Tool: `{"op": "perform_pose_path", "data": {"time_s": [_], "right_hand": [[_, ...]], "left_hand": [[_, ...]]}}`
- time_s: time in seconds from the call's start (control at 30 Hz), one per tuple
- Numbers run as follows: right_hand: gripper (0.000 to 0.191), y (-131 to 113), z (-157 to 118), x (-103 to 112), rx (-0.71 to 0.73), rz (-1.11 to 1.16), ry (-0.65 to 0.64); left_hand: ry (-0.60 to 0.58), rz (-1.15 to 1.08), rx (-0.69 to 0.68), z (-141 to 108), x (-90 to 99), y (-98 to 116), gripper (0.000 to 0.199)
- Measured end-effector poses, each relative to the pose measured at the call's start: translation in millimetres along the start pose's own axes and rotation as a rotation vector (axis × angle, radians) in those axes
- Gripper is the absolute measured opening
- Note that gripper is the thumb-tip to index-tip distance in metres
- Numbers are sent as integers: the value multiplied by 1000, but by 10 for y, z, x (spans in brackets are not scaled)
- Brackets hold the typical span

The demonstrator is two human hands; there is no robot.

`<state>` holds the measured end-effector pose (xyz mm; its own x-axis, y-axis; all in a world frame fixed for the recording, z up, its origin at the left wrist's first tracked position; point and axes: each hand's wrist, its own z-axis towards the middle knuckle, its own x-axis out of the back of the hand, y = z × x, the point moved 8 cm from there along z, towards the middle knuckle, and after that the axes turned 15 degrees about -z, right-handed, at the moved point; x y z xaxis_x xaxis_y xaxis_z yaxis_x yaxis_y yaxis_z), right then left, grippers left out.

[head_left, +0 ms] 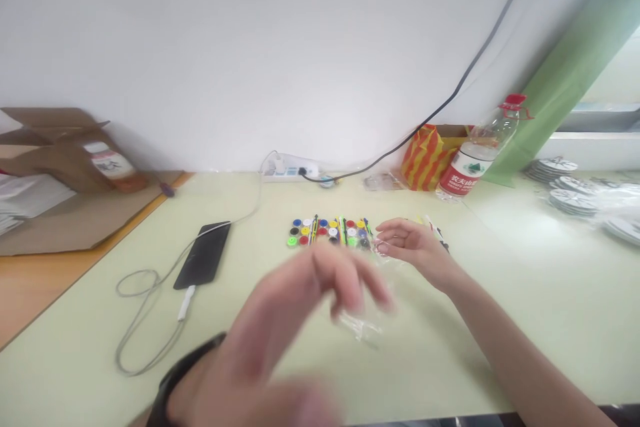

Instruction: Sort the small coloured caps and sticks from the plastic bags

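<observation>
My left hand (300, 307) is raised close to the camera, smeared by motion. Its fingers are bent and apart from the thumb, with nothing visible between them. Farther out, my right hand (417, 247) is by the right end of the small coloured discs (333, 231). Its thumb and fingertips close on a clear plastic bag (385, 253), whose contents I cannot make out. The discs lie in rows, in several colours, with thin coloured sticks (342, 230) between groups. More clear plastic film (361, 328) shows below my left fingers. Thin pieces (440, 233) lie partly hidden behind my right hand.
A phone (204, 257) with a white cable (143, 320) lies on the left. A power strip (290, 169) stands against the wall. At the right are a water bottle (475, 160), a striped bag (425, 157) and stacked discs (573, 200). A cardboard box (55, 213) is far left.
</observation>
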<state>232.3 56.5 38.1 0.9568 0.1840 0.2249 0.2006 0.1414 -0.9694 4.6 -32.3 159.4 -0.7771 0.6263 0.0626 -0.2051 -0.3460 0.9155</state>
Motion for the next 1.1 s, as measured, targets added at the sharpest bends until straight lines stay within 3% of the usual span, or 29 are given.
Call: {"op": "perform_pose_path", "data": {"time_s": [0.07, 0.1, 0.2, 0.3, 0.4, 0.47, 0.6, 0.7, 0.87, 0.97, 1.1], "right_hand": [[46, -1, -8, -97, -6, 7, -45], [45, -7, -12, -137, -7, 6, -58], [41, -29, -16, -204, -4, -9, -63], [39, -41, -5, -174, 13, -26, 5], [45, -16, -5, -118, 14, -19, 111], [52, 48, -17, -160, -38, 17, 106], [76, 168, -87, -457, -171, 78, -158], [79, 159, -122, -499, -172, 72, -221], [68, 106, -123, -349, -141, 2, -247], [59, 53, -96, -162, -101, -39, -144], [45, -6, -73, -10, -56, -54, -23]], "left_hand": [[166, 148, 55, 268, 196, -290, 37], [183, 213, 123, 364, 252, -496, 42], [42, 128, 400, 442, 277, -1175, 56], [-68, -95, 585, 317, 246, -1560, 60], [-104, -233, 600, 251, 211, -1626, 49], [-23, -246, 546, 271, 263, -1620, 38], [307, -282, 408, 313, 516, -1609, 31], [422, -356, 374, 315, 649, -1582, 32], [375, -285, 371, 355, 814, -1485, 41], [358, -259, 385, 348, 880, -1511, 38], [300, -291, 449, 323, 816, -1614, 36]]}}
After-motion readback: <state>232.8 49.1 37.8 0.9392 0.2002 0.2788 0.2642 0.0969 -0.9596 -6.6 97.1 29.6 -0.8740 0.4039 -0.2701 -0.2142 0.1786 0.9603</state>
